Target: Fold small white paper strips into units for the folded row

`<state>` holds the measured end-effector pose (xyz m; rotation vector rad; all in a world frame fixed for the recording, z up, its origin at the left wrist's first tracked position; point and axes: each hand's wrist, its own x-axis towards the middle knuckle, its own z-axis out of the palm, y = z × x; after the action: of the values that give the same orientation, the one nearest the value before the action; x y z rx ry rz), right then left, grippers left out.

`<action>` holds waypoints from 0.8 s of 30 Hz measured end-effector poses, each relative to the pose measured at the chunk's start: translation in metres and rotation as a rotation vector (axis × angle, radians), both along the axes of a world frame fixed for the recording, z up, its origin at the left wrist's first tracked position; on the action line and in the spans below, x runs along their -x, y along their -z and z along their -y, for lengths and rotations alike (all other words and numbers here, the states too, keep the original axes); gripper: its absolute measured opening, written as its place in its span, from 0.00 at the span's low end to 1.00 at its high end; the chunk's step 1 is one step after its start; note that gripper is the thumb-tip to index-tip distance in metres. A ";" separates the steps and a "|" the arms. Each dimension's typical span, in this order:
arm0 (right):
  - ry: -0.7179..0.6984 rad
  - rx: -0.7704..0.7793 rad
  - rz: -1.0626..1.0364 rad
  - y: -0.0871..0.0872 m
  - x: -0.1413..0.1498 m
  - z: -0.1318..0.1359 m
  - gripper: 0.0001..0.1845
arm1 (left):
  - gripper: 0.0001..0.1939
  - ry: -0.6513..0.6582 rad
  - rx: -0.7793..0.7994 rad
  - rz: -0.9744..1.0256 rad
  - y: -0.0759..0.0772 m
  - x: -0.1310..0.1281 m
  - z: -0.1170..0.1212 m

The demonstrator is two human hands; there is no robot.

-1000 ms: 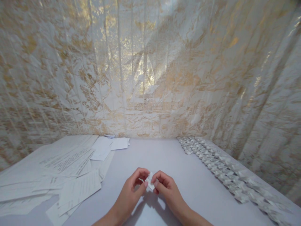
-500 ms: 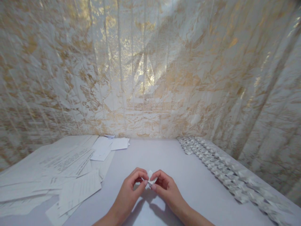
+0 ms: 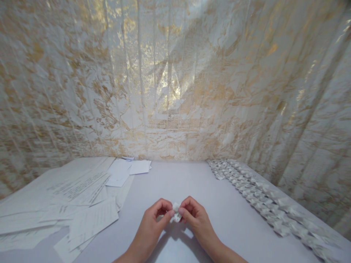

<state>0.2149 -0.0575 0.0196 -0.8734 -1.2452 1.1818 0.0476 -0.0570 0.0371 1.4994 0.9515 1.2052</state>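
Between my hands, just above the tabletop, is a small folded piece of white paper (image 3: 177, 212) with some dark print on it. My left hand (image 3: 153, 223) pinches its left side between thumb and forefinger. On the other side, the thumb and forefinger of my right hand (image 3: 197, 221) grip its right edge. The fingertips cover part of the folds, so the exact shape is hard to make out.
Printed paper sheets and slips (image 3: 90, 223) lie in loose piles on the left of the white table (image 3: 170, 179). Small blank cards (image 3: 139, 167) sit at the back. Rows of folded paper pieces (image 3: 255, 197) run along the right. A patterned gold-and-white curtain (image 3: 175, 84) hangs behind.
The folded paper has turned between my fingers and now shows a printed face. My right thumb has moved up along its edge; both hands have shifted slightly.
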 end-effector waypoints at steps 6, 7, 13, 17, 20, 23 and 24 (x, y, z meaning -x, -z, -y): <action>-0.030 -0.069 0.008 0.002 0.000 0.001 0.25 | 0.11 -0.043 0.003 0.021 0.003 -0.002 0.001; -0.032 -0.070 0.009 0.002 0.000 0.001 0.24 | 0.11 -0.048 0.007 0.027 0.003 -0.002 0.001; -0.061 -0.046 -0.051 0.002 0.001 0.003 0.23 | 0.12 -0.055 0.061 0.106 0.004 -0.004 0.003; -0.051 -0.034 -0.050 0.002 0.000 0.002 0.23 | 0.12 -0.052 0.109 0.204 0.007 -0.006 0.002; -0.039 -0.038 -0.015 0.003 -0.002 0.002 0.21 | 0.14 -0.050 0.143 0.258 0.013 -0.007 -0.001; -0.032 -0.070 0.012 0.003 -0.003 0.002 0.20 | 0.14 -0.049 0.162 0.281 0.019 -0.009 -0.004; -0.031 -0.078 0.014 0.003 -0.003 0.002 0.20 | 0.15 -0.046 0.167 0.280 0.020 -0.009 -0.005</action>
<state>0.2181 -0.0597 0.0165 -0.8084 -1.3123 1.1458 0.0564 -0.0516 0.0166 1.1479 0.8770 1.2963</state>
